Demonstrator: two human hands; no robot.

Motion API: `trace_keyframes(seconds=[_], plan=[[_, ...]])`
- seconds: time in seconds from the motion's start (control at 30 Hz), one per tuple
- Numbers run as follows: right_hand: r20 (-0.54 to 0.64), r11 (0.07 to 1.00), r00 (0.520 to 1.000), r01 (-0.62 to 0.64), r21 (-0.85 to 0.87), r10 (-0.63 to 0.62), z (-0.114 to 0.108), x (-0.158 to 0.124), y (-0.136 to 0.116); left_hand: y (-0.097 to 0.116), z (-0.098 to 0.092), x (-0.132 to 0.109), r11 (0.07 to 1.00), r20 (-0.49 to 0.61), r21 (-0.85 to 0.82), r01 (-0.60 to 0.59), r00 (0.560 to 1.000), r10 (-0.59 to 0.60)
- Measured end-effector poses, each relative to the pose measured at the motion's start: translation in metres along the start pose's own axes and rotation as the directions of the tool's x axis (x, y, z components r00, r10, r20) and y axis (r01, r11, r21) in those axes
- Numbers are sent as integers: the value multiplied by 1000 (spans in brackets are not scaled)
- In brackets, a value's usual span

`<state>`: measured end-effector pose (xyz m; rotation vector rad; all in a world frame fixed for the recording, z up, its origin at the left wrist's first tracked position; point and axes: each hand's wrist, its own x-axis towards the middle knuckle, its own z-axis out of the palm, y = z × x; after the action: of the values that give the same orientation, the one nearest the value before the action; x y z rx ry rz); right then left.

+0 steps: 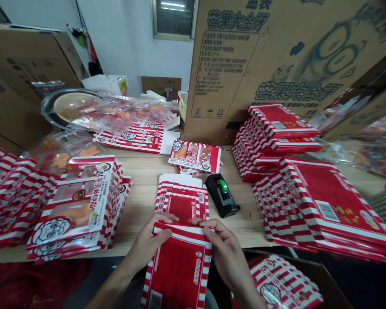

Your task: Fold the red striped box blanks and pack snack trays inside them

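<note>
**First:** Where are your hands, and what do they have?

**Second:** Both are closed on the red carton (pixel 180 268). Your left hand (pixel 152 240) pinches its upper left corner, thumb on the printed face; your right hand (pixel 225 246) has the upper right corner in the same way. Its top edge runs between them, and its lower end extends past the front edge of the table (pixel 141 206) and out of view.

**First:** What stands close beyond your fingers?

**Second:** A striped carton with a white flap (pixel 182 204) lies just past them, partly hidden by your hands. The black tape dispenser (pixel 223 197), with its green roll, sits just beside that carton's right edge.

**First:** And how much room do you have sideways?

**Second:** On your left, a strip of bare wood runs to the stack of windowed cartons (pixel 73 206), whose near corner juts over the front edge. On your right, more wood shows between the dispenser and the stack of red boxes (pixel 324 201); that stack also overhangs the edge. Below it, near your right forearm, more striped cartons (pixel 279 283) lie in a container. Straight ahead, the large cardboard box (pixel 225 86) walls off the far side.
</note>
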<state>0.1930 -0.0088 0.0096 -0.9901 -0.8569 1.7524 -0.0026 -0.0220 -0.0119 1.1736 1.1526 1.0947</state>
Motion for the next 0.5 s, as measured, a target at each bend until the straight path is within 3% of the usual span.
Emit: trace_keyframes(seconds=[0.2, 0.3, 0.33, 0.4, 0.47, 0.5], plan=[[91, 943, 992, 116, -312, -92, -5, -13, 3, -3, 2, -2, 1000, -23, 12, 11, 1000, -10], [177, 937, 979, 153, -313, -100, -25, -12, 3, -2, 4, 0, 1000, -15, 26, -2, 1000, 2], [151, 930, 979, 182, -320, -139, -36, -7, 0, -1, 4, 1, 999, -24, 33, -4, 1000, 5], [-46, 872, 962, 221, -437, -267, -61, 11, -8, 3, 0, 4, 999, -67, 37, -6, 998, 9], [-312, 745, 860, 111, -658, -404, -89, 36, -19, 10, -7, 9, 1000, -117, 27, 5, 993, -2], [-350, 733, 849, 64, -678, -397, -101, 48, -24, 13, -11, 12, 1000, -138, 28, 12, 990, -8]])
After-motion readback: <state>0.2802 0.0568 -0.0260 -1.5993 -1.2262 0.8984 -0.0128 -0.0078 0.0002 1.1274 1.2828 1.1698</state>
